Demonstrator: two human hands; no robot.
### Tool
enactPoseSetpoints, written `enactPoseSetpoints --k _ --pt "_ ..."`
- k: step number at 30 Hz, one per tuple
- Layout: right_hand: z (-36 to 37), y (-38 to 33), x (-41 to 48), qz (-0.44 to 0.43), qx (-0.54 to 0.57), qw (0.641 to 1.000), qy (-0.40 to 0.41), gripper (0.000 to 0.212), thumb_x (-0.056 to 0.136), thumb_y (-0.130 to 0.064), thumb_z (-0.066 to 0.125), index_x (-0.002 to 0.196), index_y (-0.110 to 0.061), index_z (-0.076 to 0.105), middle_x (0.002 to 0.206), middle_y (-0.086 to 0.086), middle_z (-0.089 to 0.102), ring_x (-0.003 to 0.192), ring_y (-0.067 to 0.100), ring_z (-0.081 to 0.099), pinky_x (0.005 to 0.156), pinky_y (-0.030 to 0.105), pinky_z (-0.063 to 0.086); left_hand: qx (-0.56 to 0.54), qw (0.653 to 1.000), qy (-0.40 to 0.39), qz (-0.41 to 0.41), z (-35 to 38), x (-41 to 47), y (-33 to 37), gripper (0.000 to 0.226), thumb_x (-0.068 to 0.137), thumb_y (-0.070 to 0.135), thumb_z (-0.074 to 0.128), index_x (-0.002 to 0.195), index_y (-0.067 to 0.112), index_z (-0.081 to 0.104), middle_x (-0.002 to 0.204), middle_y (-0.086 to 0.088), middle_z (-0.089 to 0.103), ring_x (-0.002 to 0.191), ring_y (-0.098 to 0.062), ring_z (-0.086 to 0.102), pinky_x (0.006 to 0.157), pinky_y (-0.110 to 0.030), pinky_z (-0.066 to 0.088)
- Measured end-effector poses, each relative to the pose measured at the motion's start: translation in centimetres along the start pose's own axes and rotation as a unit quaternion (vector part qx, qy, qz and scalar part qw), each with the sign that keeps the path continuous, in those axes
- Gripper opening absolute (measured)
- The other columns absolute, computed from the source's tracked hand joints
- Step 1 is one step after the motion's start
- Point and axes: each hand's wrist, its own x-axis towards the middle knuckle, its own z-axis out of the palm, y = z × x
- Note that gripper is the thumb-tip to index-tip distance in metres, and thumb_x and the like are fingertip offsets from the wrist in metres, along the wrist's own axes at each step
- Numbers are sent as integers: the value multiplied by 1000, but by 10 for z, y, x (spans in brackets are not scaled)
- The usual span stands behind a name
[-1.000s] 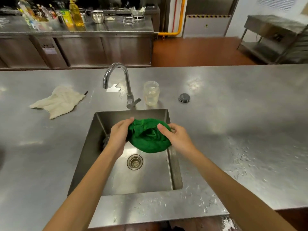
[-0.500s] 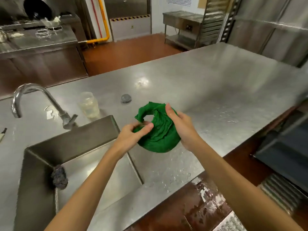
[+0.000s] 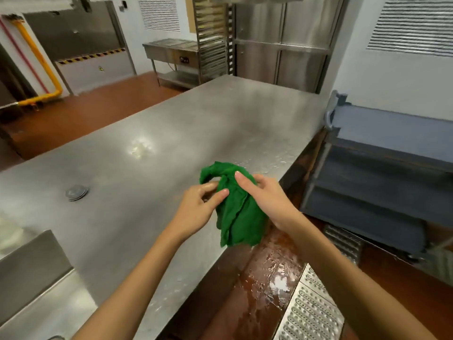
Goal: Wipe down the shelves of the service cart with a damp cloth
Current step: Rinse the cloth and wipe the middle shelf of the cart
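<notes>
Left hand (image 3: 198, 207) pinches the cloth (image 3: 239, 219) and right hand (image 3: 268, 201) grips its top, over the bench (image 3: 159, 143) edge; the cart (image 3: 387, 182) stands at 3 o'clock. Better to fold it into a flat pad before wiping.

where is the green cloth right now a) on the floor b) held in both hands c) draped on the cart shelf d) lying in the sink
b: the left hand and right hand both grip the green cloth above the counter edge, apart from the cart.
</notes>
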Motion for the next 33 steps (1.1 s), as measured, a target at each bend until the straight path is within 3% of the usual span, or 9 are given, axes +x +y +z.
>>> enactPoseSetpoints --k 3,5,7,10,13,17,22,28,33 --pt "-66 0 -2 -24 -79 995 51 51 82 -67 63 97 -19 73 87 -2 76 83 14 73 81 44 58 -28 1000 4 -10 51 36 20 17 97 13 61 100 19 76 101 12 76 101 -2 68 89 -20 52" --pt "-105 4 -2 -51 -117 989 71 58 85 -71 55 93 -17 73 87 7 75 84 25 72 77 49 57 -57 998 14 -27 82 60 31 18 95 10 63 91 20 77 87 18 76 88 3 68 82 -16 51" --pt "-140 11 -3 -55 -126 986 99 75 87 -73 49 90 0 64 89 25 69 83 40 67 76 54 54 -87 995 15 -40 111 80 38 15 93 10 64 87 8 77 83 2 76 82 -5 67 84 -26 52" --pt "-189 19 -7 -57 -140 975 163 74 95 -64 42 82 8 52 66 16 53 60 23 52 62 37 40 -145 988 8 -58 152 108 49 17 95 10 61 91 1 75 87 -8 75 86 -14 68 91 -39 54" --pt "-229 28 -4 -18 -82 977 195 67 93 -67 43 99 -5 69 95 17 73 90 29 70 82 45 58 -173 983 -12 -57 187 132 58 17 96 9 58 93 -1 72 86 -6 72 84 -17 66 90 -38 53" --pt "-267 41 8 4 -29 967 253 94 76 -83 52 102 7 60 108 33 62 103 46 61 85 65 50 -224 969 -74 -79 225 161 63 22 95 19 62 97 -3 65 92 -15 65 89 -25 60 89 -42 46" --pt "-301 45 19 6 -84 939 335 68 84 -70 55 89 -4 69 86 18 70 75 18 66 74 43 54 -271 953 -102 -86 265 207 62 16 85 25 68 90 9 67 91 -15 65 91 -28 62 92 -46 47" --pt "-333 44 49 40 -179 879 439 75 74 -82 51 120 -24 57 112 -4 53 99 11 58 92 33 50 -280 950 -131 -46 314 270 67 13 88 3 68 100 1 63 86 -7 74 86 -21 71 77 -32 57" --pt "-374 29 84 32 -165 895 413 40 81 -55 70 103 -23 65 96 -8 68 88 5 64 80 33 57 -361 907 -196 -95 344 332 83 25 84 18 72 102 3 64 101 -21 69 99 -35 68 89 -45 57"
